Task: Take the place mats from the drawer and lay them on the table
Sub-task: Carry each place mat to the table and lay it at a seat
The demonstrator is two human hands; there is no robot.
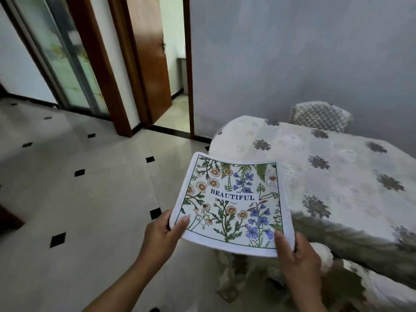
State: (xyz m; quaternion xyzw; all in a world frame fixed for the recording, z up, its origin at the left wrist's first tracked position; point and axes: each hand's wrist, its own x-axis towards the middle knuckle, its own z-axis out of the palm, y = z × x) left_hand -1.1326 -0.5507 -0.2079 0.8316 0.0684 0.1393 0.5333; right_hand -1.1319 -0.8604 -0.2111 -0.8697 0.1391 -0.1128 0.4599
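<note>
Both hands are holding a single place mat in the air at the near centre of the view, over the floor and just left of the table. Left hand is gripping the mat's near left corner, its thumb pressing on the printed face and its fingers curling out of sight beneath. Right hand is gripping the near right corner in the same manner, thumb on top and fingers closing under the edge. Between the two grips the mat is lying nearly flat, its far edge curving slightly upward; it is white-bordered and printed with daisies, blue flowers and green foliage around the word BEAUTIFUL. At the right, a cream tablecloth with dark flower motifs is covering the table and hanging over its near edge. Behind the far end of the table, a chair back in a quilted cover is standing against the grey wall. Pale tiles with small black diamond insets are covering the floor at the left. Farther off, a brown wooden door is standing open, with a glass sliding door to its left.
</note>
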